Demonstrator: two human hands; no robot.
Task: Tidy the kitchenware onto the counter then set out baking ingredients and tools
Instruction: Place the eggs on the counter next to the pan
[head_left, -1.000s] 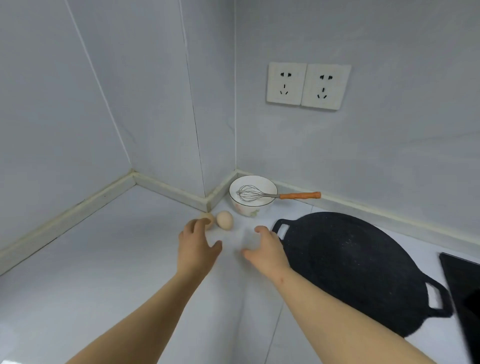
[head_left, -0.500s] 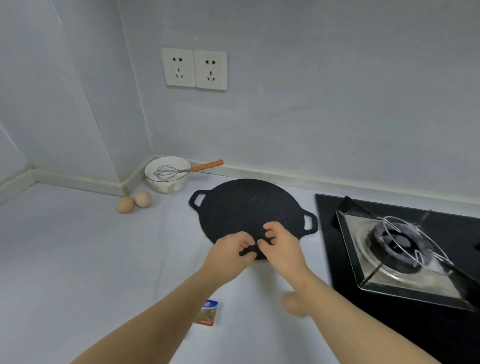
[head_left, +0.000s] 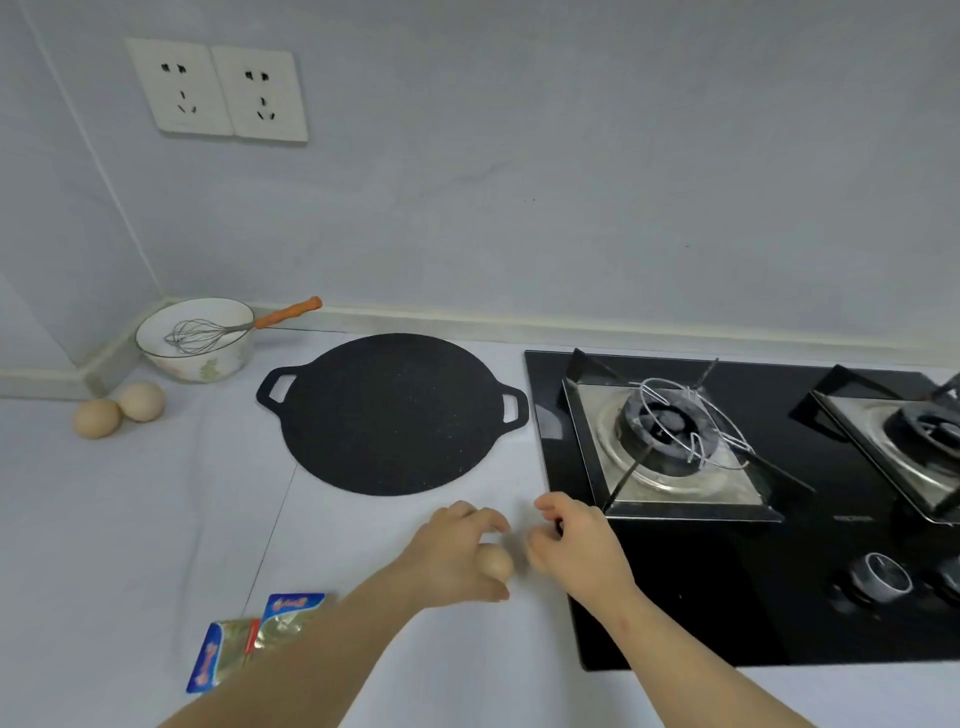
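- Down at the near side of the pale white worktop (head_left: 130, 519), the left hand (head_left: 457, 558) has a pale brown egg (head_left: 496, 562). Its grip is clenched round the egg, fingers arched over the top, thumb tucked beneath.
- Is the egg lifted or resting on the worktop? Cannot tell from this angle.
- The right hand (head_left: 582, 553) hovers just beside that egg, over the front-left corner of the black glass gas hob (head_left: 675, 597). Its grip is released, fingers loosely curled, nothing in them.
- Beyond both hands, a flat round black griddle pan with two loop handles (head_left: 389, 415) lies on the worktop, just left of the hob and apart from the fingers.
- Back in the far left corner sits a white ceramic bowl (head_left: 208, 366). A wire whisk with an orange handle (head_left: 208, 332) lies in it, the handle poking out over the rim to the right.
- A pair of pale brown eggs (head_left: 141, 400) sits in front of that bowl, touching each other, well apart from the hands.
- Two blue-and-gold foil sachets (head_left: 249, 634) lie by the left forearm, partly hidden under it.
- A round metal knob (head_left: 880, 577) shows at the hob's front.
- A white double wall socket (head_left: 218, 91) is up on the grey wall.
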